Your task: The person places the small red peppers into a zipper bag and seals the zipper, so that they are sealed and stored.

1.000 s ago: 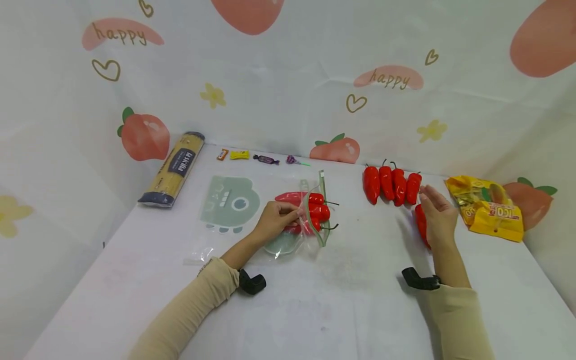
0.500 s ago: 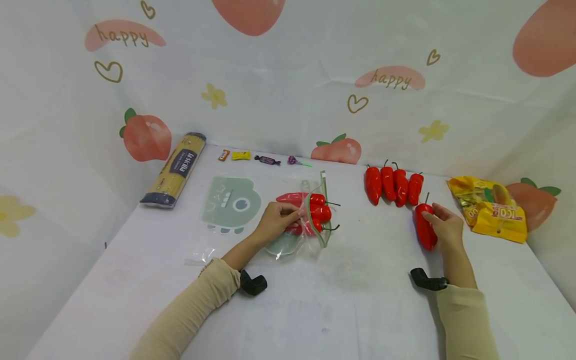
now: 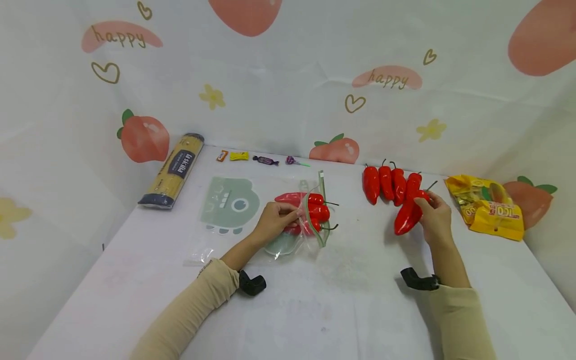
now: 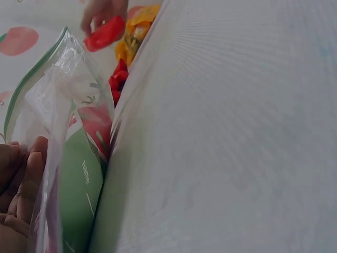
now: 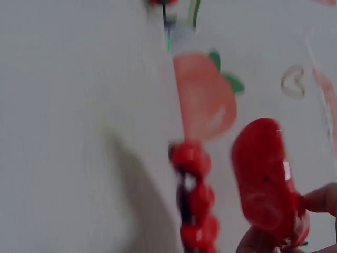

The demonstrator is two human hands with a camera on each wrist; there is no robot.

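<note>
My left hand pinches the upper film of a clear zip bag with a green zip edge. The bag's mouth gapes toward the right, as the left wrist view also shows. Inside lie several red chili peppers, their dark stems poking out past the opening. My right hand holds another red chili pepper by its stem end, tilted, with its tip toward the lower left. In the right wrist view the held chili pepper appears between thumb and fingers. Several more chili peppers lie in a row just behind it.
A yellow snack bag lies at the right edge. At the back left is a spaghetti pack. Small wrapped candies and a lollipop line the back of the white table, against a printed cloth backdrop.
My right hand has taken hold of the chili pepper in front of the row, lifted it and swung its tip to the left. The left hand stays on the bag.
</note>
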